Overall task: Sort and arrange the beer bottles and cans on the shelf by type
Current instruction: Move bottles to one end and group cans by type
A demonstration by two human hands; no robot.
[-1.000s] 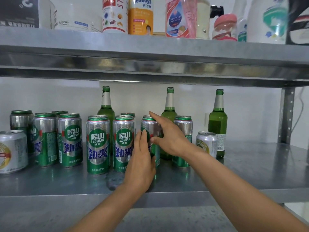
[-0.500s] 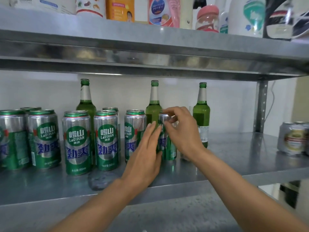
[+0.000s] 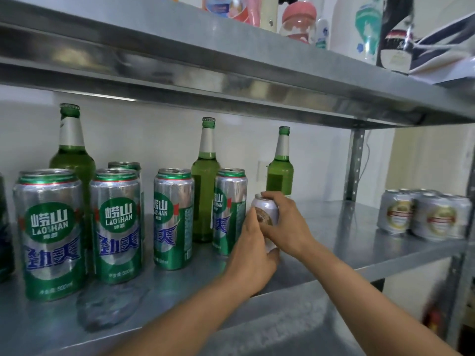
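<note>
Fingers (image 3: 275,196) of the right hand (image 3: 289,226) and left hand (image 3: 253,256) curl round a silver can (image 3: 266,214), just right of the green cans (image 3: 229,209).

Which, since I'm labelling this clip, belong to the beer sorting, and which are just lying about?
Job: small can held by left hand and right hand; green cans; bottles; silver cans at right.
Lying about: toiletries on the upper shelf.

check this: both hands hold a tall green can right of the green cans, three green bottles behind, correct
No: the head view shows the left hand and right hand holding a short silver can, not a tall green one. The rest holds.
</note>
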